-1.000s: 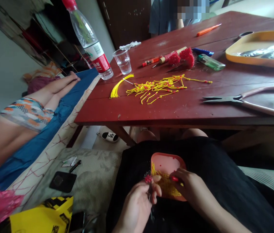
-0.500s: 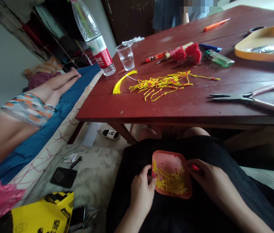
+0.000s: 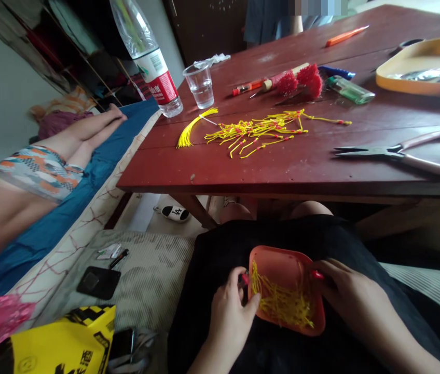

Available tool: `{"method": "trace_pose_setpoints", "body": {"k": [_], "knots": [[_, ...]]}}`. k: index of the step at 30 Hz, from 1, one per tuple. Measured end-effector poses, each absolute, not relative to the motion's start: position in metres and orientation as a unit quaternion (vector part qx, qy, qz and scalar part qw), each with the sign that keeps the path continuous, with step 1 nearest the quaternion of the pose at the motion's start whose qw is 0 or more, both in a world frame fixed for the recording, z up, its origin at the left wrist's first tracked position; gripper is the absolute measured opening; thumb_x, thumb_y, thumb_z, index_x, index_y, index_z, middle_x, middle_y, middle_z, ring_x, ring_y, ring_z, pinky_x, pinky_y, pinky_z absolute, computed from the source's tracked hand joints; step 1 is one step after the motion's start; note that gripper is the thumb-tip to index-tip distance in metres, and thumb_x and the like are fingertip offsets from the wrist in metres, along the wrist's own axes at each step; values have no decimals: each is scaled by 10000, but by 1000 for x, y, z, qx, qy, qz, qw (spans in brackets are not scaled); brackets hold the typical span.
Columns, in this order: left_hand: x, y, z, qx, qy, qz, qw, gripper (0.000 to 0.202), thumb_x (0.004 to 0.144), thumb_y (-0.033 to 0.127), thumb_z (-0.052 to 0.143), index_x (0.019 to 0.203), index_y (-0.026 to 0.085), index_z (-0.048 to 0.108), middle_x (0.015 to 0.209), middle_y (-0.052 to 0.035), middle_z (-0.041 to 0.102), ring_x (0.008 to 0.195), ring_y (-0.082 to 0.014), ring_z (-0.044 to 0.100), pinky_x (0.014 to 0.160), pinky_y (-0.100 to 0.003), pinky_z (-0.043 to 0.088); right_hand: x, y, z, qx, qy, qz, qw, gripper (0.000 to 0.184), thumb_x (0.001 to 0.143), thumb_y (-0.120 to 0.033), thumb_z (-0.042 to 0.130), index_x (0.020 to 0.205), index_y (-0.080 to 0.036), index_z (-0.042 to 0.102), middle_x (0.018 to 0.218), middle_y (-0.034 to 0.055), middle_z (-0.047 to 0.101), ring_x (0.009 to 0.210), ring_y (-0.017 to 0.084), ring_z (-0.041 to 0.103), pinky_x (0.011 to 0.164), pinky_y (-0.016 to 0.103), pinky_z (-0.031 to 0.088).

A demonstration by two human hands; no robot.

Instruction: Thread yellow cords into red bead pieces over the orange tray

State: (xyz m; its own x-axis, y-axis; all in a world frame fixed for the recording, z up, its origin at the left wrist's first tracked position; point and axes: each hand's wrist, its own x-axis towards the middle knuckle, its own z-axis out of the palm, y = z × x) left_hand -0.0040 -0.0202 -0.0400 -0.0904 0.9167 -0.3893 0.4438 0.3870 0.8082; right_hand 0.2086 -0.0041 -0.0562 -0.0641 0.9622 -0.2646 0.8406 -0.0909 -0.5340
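Note:
On my lap in the head view is a small orange tray (image 3: 276, 267) with rounded corners. Short yellow cord pieces (image 3: 284, 304) lie in it, gathered toward its near side. My left hand (image 3: 230, 311) grips the tray's left edge, thumb over the rim. A small red and dark thing (image 3: 245, 279) shows between its fingers, too little visible to name. At the opposite edge my right hand (image 3: 344, 288) is closed around the rim, and a shiny red piece (image 3: 317, 275) pokes out by its fingertips; the rest is hidden.
The red table (image 3: 204, 169) ahead bears knotted yellow cords (image 3: 261, 130), a yellow tassel (image 3: 192, 127), pliers (image 3: 383, 151), a lighter (image 3: 350, 89), a plastic cup (image 3: 200, 88) and a bottle (image 3: 160, 78). One person lies at left; another is across the table.
The tray has shifted right and a little nearer, with both hands moving along. The cord pieces inside have slid, baring more of its far side. The camera view has moved slightly.

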Motion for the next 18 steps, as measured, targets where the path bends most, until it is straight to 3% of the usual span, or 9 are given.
{"method": "trace_pose_setpoints", "body": {"k": [5, 9, 13, 15, 18], "knots": [[-9, -20, -20, 364, 622, 329, 610, 175, 783, 237, 498, 891, 165, 616, 592, 11, 520, 586, -146, 449, 606, -262, 332, 184, -15, -53, -494, -793, 348, 78, 292, 719, -51, 433, 757, -233, 658, 740, 17, 655, 589, 164, 638, 504, 231, 419], [-12, -19, -20, 231, 538, 358, 727, 145, 714, 123, 503, 841, 132, 573, 659, -23, 579, 595, -130, 479, 614, -273, 351, 165, -21, -60, -438, -832, 334, 65, 323, 671, 10, 464, 732, -221, 682, 665, 31, 645, 448, 167, 580, 415, 249, 325], [-12, -20, -22, 170, 515, 373, 753, 206, 628, 45, 480, 804, 118, 558, 676, -49, 615, 536, -103, 473, 562, -255, 327, 161, -18, -63, -424, -829, 352, 95, 328, 706, 3, 466, 761, -229, 691, 731, 28, 669, 532, 150, 604, 494, 226, 396], [-11, -21, -21, 153, 518, 376, 753, 241, 602, 38, 470, 813, 116, 557, 643, -51, 623, 520, -102, 464, 549, -254, 314, 163, -15, -61, -430, -799, 398, 136, 333, 718, -17, 469, 790, -250, 695, 762, 12, 672, 594, 140, 621, 550, 210, 432], [-7, -23, -20, 142, 521, 374, 754, 269, 598, 49, 477, 844, 103, 574, 615, -51, 623, 513, -106, 462, 547, -259, 305, 168, -11, -57, -466, -669, 514, 267, 242, 737, -100, 507, 771, -222, 713, 729, 34, 655, 637, 168, 622, 587, 245, 454]]}}
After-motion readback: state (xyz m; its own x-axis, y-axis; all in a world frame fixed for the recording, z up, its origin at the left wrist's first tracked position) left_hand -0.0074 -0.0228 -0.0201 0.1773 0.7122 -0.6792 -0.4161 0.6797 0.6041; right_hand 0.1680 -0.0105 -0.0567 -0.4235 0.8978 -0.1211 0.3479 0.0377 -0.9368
